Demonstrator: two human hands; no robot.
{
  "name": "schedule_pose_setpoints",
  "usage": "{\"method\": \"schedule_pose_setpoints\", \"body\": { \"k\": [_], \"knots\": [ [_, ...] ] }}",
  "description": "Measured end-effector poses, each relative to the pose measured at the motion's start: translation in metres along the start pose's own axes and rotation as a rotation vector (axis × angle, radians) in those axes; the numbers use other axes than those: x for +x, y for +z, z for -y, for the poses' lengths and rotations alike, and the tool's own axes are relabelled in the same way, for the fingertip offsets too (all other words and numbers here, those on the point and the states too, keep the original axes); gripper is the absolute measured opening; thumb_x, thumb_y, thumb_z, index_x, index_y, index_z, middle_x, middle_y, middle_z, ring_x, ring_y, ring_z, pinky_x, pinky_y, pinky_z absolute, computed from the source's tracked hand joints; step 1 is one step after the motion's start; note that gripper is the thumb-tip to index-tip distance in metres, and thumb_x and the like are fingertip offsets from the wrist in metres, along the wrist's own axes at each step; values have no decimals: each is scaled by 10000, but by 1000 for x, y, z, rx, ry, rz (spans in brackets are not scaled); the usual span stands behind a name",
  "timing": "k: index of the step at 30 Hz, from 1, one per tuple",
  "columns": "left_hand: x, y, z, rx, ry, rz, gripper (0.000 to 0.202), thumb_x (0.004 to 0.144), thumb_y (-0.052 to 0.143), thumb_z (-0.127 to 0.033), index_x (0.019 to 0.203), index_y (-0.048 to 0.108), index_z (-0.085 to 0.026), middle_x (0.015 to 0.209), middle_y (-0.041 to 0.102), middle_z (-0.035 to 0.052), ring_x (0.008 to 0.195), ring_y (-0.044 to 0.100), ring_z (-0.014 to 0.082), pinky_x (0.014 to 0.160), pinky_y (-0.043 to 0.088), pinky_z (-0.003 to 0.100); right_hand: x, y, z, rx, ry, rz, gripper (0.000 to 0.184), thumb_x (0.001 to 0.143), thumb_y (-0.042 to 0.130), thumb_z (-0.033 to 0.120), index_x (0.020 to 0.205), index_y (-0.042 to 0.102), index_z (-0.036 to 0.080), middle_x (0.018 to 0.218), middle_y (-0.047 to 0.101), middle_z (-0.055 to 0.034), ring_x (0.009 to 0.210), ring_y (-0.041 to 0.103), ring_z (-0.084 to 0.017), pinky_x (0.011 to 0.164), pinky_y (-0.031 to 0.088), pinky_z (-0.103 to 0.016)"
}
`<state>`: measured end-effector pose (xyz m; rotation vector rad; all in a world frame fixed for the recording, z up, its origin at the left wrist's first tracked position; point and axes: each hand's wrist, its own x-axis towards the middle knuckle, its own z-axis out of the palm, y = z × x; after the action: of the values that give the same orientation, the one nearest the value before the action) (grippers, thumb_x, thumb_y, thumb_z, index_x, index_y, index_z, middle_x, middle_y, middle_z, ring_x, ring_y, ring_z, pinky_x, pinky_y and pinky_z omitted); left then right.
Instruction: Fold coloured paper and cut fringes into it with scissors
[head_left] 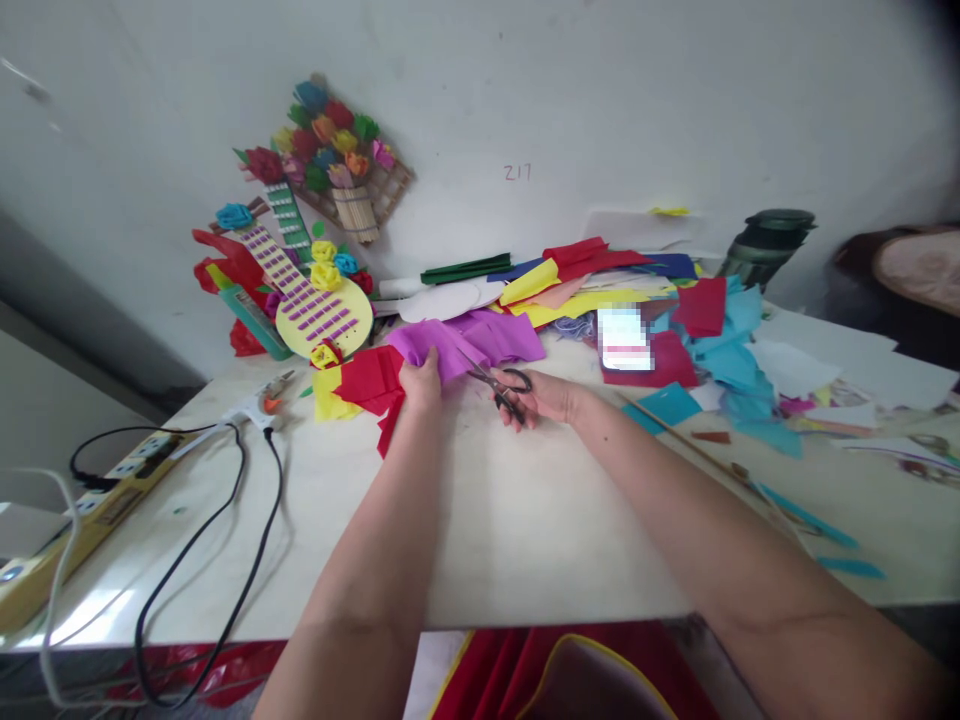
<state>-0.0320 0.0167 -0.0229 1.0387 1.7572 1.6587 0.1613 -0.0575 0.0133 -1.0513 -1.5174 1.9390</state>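
My left hand pinches a folded piece of purple crepe paper near its left end. In my right hand is a pair of scissors with dark handles, its blades pointing left and lying against the purple paper. Whether the blades have cut into it I cannot tell. More purple paper lies just behind. Red paper and yellow paper rest on the table to the left of my left hand.
A glue gun with a black cable lies left, near a power strip. Paper-flower crafts lean on the wall beside a glue bottle. Coloured sheets pile at the back, a phone and blue paper to the right.
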Motion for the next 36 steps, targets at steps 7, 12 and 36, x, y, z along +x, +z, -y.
{"method": "schedule_pose_setpoints", "body": {
  "k": [7,12,36],
  "knots": [
    [-6,0,-6,-187,-95,3,394,701,628,-326,998,580,-72,937,652,116,841,637,189,706,502,259,6,7,-3,57,-32,-70,431,813,471,577,863,505,151,552,591,-9,394,541,-103,278,330,-163],
    [-7,-1,-6,-160,-125,4,390,704,624,-338,991,576,-79,942,647,121,853,636,197,717,504,272,8,10,-3,79,-29,-88,433,797,494,584,850,495,155,532,576,2,371,517,-95,258,293,-163],
    [-2,5,2,-165,-113,-97,289,665,639,-333,836,580,-108,733,597,60,709,605,193,661,477,320,11,17,-7,85,-119,-170,455,752,571,570,867,555,130,492,546,32,325,468,-66,242,229,-154]
  ]
}}
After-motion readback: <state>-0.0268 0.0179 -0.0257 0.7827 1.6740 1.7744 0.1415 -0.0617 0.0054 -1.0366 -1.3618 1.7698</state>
